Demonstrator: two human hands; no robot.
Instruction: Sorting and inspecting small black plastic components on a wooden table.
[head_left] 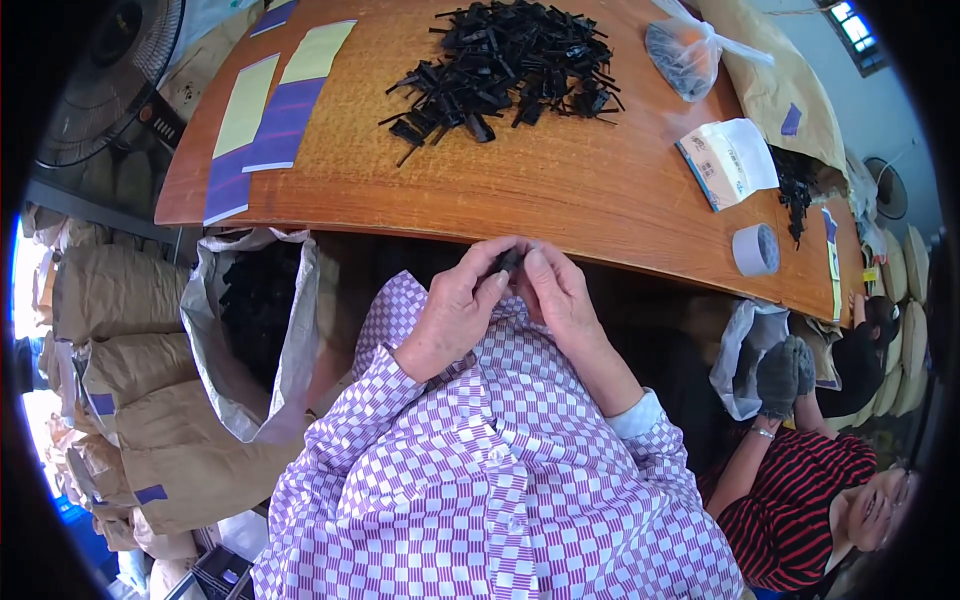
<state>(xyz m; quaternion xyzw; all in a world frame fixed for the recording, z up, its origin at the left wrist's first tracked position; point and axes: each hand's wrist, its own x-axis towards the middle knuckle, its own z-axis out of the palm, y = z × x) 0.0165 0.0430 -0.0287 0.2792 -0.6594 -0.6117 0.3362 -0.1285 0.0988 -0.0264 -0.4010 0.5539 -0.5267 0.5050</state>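
Just off the table's near edge, my left hand [455, 305] pinches a small black plastic part [509, 261] between thumb and fingers. My right hand [562, 292] is closed against it from the other side, its thumb bent over and its fingers partly hidden. Most of the part is covered by my fingers, so its full shape does not show. Farther back on the wooden table [380, 190] lies a loose heap of black plastic parts [510, 60], several with thin stems sticking out.
Left: yellow-and-purple strips [285, 125], a white sack [300, 330] of black pieces, brown paper sacks [200, 440], a fan [110, 70]. Right: a tied plastic bag [690, 60], tissue pack [735, 160], tape roll [755, 250], and a gloved co-worker in stripes [775, 500].
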